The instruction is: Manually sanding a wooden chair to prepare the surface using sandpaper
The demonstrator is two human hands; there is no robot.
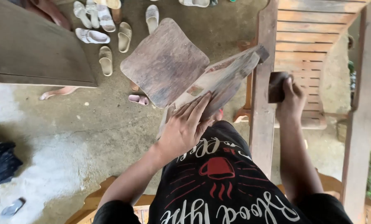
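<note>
The concrete floor (pixel 111 124) spreads below me, with sandals (pixel 106 31) scattered at its far side. A slatted wooden chair (pixel 314 41) stands to my right. In front of me a worn wooden board (pixel 164 62) sits tilted, and a long plank (pixel 227 79) leans against it. My left hand (pixel 185 126) lies flat and open on the plank's near end. My right hand (pixel 291 97) is clamped on a dark block (pixel 275 87), pressed against the chair's upright post (pixel 262 103). My hands are well apart.
</note>
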